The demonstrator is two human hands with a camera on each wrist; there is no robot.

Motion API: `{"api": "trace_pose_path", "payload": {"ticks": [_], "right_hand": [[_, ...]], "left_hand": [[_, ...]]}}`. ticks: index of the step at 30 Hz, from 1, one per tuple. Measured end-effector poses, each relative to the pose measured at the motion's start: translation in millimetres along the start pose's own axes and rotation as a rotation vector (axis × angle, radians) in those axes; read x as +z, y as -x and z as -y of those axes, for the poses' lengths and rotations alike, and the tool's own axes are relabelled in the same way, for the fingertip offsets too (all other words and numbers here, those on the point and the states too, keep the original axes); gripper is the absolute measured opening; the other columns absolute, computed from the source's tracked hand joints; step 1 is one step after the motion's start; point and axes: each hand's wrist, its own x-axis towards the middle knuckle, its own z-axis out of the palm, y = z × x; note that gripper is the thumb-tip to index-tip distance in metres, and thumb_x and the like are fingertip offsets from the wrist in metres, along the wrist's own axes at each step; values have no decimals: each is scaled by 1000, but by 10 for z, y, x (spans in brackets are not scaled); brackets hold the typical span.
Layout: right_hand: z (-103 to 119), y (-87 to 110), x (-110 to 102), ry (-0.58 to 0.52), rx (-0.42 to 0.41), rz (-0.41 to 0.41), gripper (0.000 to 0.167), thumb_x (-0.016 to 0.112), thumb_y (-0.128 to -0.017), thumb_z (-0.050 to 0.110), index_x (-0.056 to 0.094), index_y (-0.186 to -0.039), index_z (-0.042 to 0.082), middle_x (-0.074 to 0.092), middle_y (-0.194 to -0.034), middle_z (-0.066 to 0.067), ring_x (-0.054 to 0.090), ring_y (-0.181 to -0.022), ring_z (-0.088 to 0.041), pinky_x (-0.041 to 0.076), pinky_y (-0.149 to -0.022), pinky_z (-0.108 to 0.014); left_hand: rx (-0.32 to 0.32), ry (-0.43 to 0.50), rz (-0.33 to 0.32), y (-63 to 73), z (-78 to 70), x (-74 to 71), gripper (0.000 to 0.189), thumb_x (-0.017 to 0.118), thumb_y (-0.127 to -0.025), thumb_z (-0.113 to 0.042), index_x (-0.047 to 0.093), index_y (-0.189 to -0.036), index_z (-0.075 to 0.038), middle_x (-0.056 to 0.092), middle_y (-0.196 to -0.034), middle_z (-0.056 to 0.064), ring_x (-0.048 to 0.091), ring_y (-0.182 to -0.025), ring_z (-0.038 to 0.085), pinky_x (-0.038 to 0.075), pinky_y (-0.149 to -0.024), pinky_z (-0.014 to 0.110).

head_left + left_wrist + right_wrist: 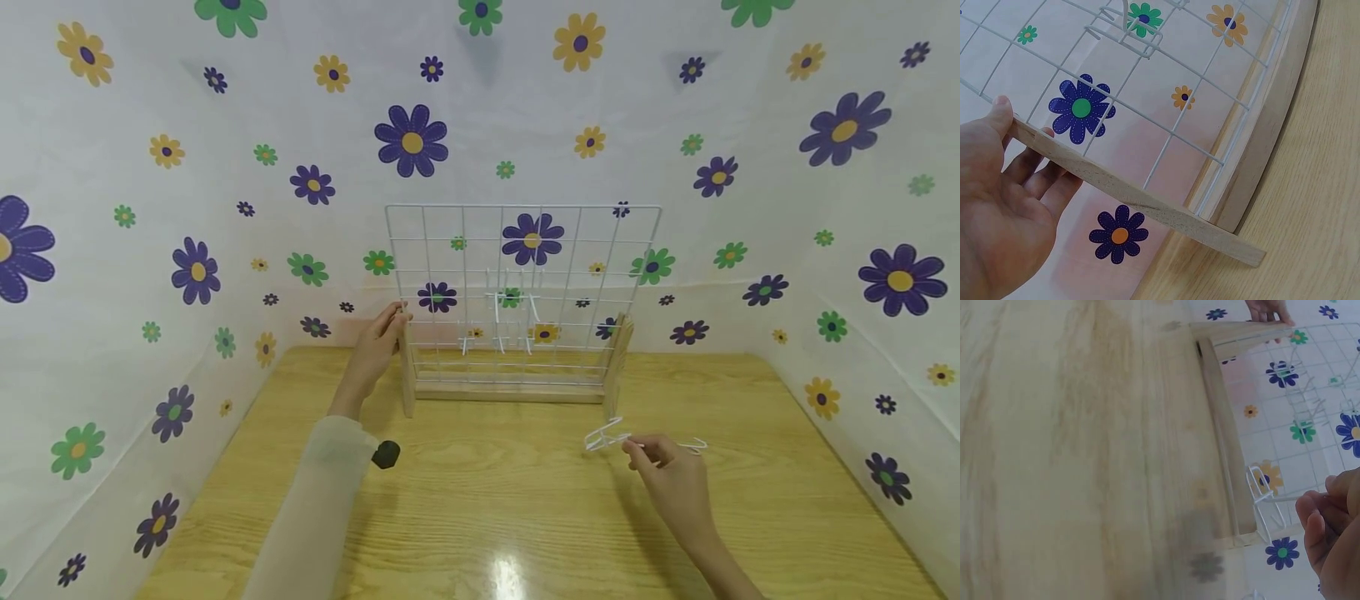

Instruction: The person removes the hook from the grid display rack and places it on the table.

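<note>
A white wire grid panel (523,206) stands upright in a wooden base (510,395). Near the top of the base's left wooden post (1116,187), my left hand (375,350) grips the wood, thumb in front and fingers behind. Several white wire hooks (498,310) hang on the middle and lower part of the grid. Over the table at the front right, my right hand (672,482) pinches a white wire hook (1262,495) between thumb and fingers, apart from the grid. White wire also shows right of that hand; whether it is the same hook I cannot tell.
The wood-grain table (480,492) carries the rack towards its back. A white cloth with printed flowers (480,100) encloses the back and both sides. A small black object (386,454) shows beside my left cuff.
</note>
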Motion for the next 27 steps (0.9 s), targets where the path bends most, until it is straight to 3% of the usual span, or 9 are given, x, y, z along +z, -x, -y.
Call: {"api": "trace_pose_path", "payload": {"ticks": [4, 17, 23, 27], "right_hand": [[-13, 23, 16, 6, 31, 7, 5, 77, -90, 0, 75, -91, -5, 72, -70, -8, 32, -40, 2, 26, -29, -14], [-72, 61, 84, 28, 75, 18, 6, 79, -87, -4, 75, -91, -4, 72, -70, -11, 29, -38, 5, 26, -28, -15], [-68, 81, 105, 66, 119, 33, 6, 78, -89, -1, 75, -94, -4, 73, -72, -11, 37, -40, 0, 27, -29, -15], [-31, 86, 114, 121, 104, 33, 6, 79, -89, -1, 76, -93, -4, 72, -70, -9, 50, -45, -3, 29, -31, -14]], "left_hand": [[-6, 0, 3, 0, 1, 0, 53, 39, -114, -26, 29, -164, -10, 35, -164, 17, 30, -151, 36, 37, -118, 50], [-5, 3, -4, 0, -5, 8, 52, 40, -114, -25, 32, -163, -10, 38, -162, 17, 32, -150, 37, 38, -118, 49], [2, 8, -2, 4, -5, 2, 52, 40, -114, -25, 32, -163, -9, 39, -162, 18, 31, -151, 37, 37, -118, 49], [-2, 10, -2, 4, -7, -3, 52, 39, -114, -25, 31, -163, -9, 38, -162, 18, 31, -151, 36, 37, -118, 49]]}}
